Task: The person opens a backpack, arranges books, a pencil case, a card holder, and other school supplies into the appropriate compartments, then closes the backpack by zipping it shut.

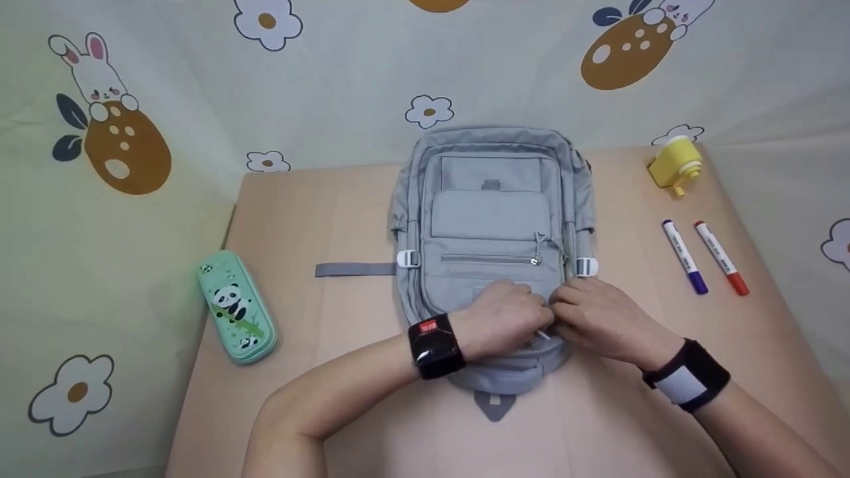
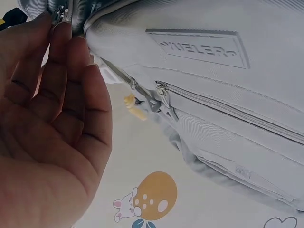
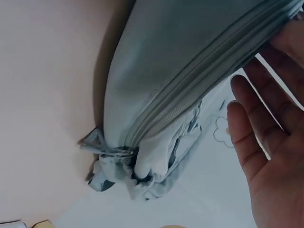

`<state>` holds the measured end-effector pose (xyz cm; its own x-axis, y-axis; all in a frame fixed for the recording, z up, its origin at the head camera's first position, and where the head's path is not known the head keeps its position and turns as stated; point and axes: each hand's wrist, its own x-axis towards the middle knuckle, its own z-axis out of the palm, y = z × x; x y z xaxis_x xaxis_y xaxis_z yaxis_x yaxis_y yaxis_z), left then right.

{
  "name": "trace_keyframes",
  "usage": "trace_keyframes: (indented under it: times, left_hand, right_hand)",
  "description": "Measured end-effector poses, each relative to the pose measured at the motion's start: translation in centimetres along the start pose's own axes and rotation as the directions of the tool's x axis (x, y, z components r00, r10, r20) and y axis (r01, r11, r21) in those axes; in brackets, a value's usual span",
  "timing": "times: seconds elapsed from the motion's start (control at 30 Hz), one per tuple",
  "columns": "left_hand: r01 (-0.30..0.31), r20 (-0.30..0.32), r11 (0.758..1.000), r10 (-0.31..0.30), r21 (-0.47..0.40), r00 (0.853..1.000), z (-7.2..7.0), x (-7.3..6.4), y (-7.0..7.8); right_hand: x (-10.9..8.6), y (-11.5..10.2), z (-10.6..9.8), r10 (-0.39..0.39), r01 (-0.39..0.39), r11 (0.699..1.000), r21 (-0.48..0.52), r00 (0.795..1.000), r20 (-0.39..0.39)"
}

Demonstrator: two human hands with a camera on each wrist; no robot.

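A grey backpack [image 1: 491, 216] lies front side up on the table, its top toward the wall. At its lower right edge my two hands meet, knuckles close together. My left hand [image 1: 508, 317] pinches a metal zipper pull [image 2: 61, 15] between thumb and forefinger; the other fingers curl loosely. Just beside it, my right hand [image 1: 601, 315] grips the bag's edge by the zipper with thumb and forefinger, fingertips partly hidden in the right wrist view. A raised name patch [image 2: 199, 48] and a closed front pocket zipper [image 2: 228, 111] show in the left wrist view.
On the left lies a green panda pencil case [image 1: 236, 305]. A blue-capped marker [image 1: 684, 255] and a red-capped marker [image 1: 721, 256] lie at right, below a yellow gadget [image 1: 676, 162] with a small knob. A grey strap [image 1: 355, 269] sticks out left of the bag.
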<state>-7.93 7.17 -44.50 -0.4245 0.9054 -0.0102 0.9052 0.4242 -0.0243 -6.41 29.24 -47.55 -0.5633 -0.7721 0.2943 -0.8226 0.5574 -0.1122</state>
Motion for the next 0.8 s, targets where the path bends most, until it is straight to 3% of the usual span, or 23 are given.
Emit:
trace_keyframes:
  times: [0.2, 0.43, 0.8]
  left_hand:
    - [0.009, 0.036, 1.000, -0.009, -0.009, 0.999, -0.3, -0.3, -0.4]
    - [-0.004, 0.026, 1.000, 0.005, -0.010, 1.000, -0.3, -1.0, -0.9]
    - [0.032, -0.018, 0.999, -0.032, -0.030, 0.999, 0.1, -4.5, -2.4]
  right_hand:
    - [0.3, -0.4, 0.3, -0.044, 0.046, 0.996, -0.076, 0.999, 0.019]
    - [0.3, -0.6, 0.1, -0.001, 0.004, 0.998, -0.059, 0.999, 0.047]
    - [0.4, -0.5, 0.0, 0.008, -0.007, 0.999, -0.040, 0.999, 0.034]
